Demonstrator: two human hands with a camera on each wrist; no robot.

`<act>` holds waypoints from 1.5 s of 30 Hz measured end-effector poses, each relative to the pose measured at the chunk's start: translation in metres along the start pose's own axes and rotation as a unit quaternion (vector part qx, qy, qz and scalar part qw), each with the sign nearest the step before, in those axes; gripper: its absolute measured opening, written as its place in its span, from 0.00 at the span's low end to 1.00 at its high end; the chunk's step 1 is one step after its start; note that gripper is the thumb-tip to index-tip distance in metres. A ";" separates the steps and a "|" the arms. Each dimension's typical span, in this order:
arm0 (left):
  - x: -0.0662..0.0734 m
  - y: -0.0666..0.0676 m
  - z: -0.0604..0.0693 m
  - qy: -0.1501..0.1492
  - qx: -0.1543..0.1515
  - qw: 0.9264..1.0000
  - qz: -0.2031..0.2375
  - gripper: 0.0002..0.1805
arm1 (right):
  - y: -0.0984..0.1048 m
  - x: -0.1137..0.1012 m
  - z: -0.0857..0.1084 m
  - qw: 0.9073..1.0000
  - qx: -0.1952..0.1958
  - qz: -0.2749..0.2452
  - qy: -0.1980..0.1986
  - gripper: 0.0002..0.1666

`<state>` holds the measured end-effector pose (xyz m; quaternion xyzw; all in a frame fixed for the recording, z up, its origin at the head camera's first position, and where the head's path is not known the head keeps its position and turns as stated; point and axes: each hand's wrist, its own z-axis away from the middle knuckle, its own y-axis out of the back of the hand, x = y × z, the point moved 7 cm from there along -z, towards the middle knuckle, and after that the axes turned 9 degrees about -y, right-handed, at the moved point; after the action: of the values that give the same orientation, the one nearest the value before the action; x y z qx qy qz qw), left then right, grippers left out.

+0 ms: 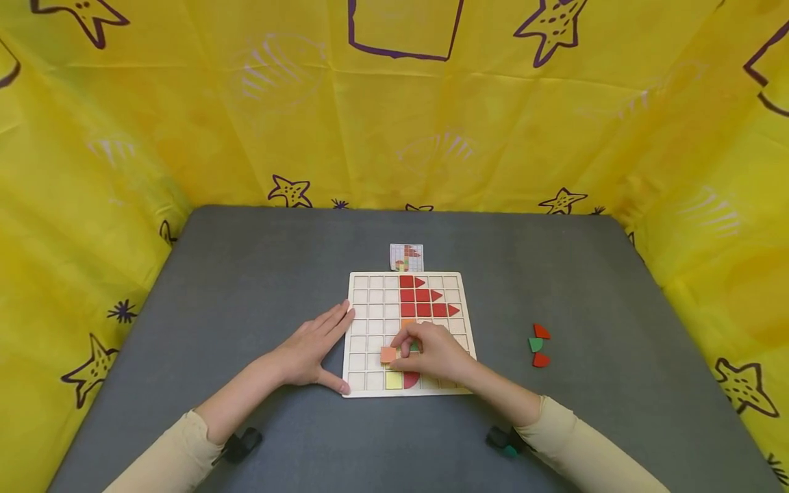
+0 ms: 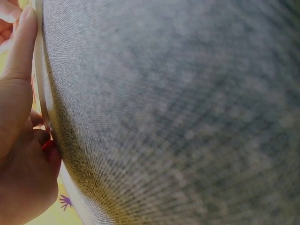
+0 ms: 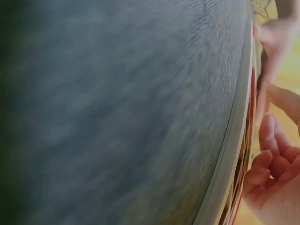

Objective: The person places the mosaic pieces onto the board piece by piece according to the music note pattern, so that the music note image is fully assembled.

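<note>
A pale wooden grid board (image 1: 366, 327) lies on the grey table. Along its left edge my left hand (image 1: 311, 349) rests with fingers spread, the thumb at the near corner. Between thumb and forefinger my right hand (image 1: 434, 352) pinches an orange square tile (image 1: 388, 355) over the lower middle of the board. Red squares and triangles (image 1: 423, 296) form three rows at the top. Below the held tile sit a yellow square (image 1: 393, 380) and a red rounded piece (image 1: 411, 379). The right hand partly covers an orange tile (image 1: 408, 323) and a green piece (image 1: 414, 346).
A small pattern card (image 1: 407, 257) lies just beyond the board's far edge. To the right of the board, two red pieces (image 1: 541, 331) and one green piece (image 1: 535, 345) lie on the table (image 1: 592, 287). Yellow cloth (image 1: 394, 137) with drawn starfish hangs around the table.
</note>
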<state>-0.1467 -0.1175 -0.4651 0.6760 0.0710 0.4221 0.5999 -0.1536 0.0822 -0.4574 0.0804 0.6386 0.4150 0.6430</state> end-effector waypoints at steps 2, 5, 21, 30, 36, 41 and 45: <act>0.000 0.000 0.000 -0.001 0.001 1.000 0.000 0.71 | -0.004 -0.008 -0.002 0.999 -0.002 0.032 0.020 0.14; 0.000 0.001 0.000 -0.004 0.003 1.000 0.002 0.71 | -0.010 -0.016 -0.004 0.996 -0.004 0.075 0.038 0.14; 0.001 0.002 0.000 0.003 -0.003 1.000 0.001 0.71 | -0.012 -0.023 -0.004 0.995 -0.002 0.080 0.055 0.12; 0.000 -0.001 0.000 0.002 -0.004 1.000 -0.001 0.71 | 0.008 0.000 -0.001 0.993 0.000 -0.116 -0.015 0.14; -0.001 -0.001 0.000 0.004 -0.004 1.000 -0.004 0.72 | 0.038 0.032 0.011 0.971 0.032 -0.225 -0.075 0.16; -0.001 -0.001 0.001 0.011 -0.008 1.000 0.000 0.72 | 0.062 0.061 0.025 0.958 0.064 -0.260 -0.106 0.17; -0.002 -0.001 0.001 0.012 -0.008 1.000 -0.001 0.72 | 0.080 0.084 0.040 0.955 0.084 -0.261 -0.118 0.18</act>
<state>-0.1471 -0.1187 -0.4666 0.6659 0.0753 0.4303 0.6047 -0.1655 0.2038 -0.4633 0.0132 0.5897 0.1653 0.7904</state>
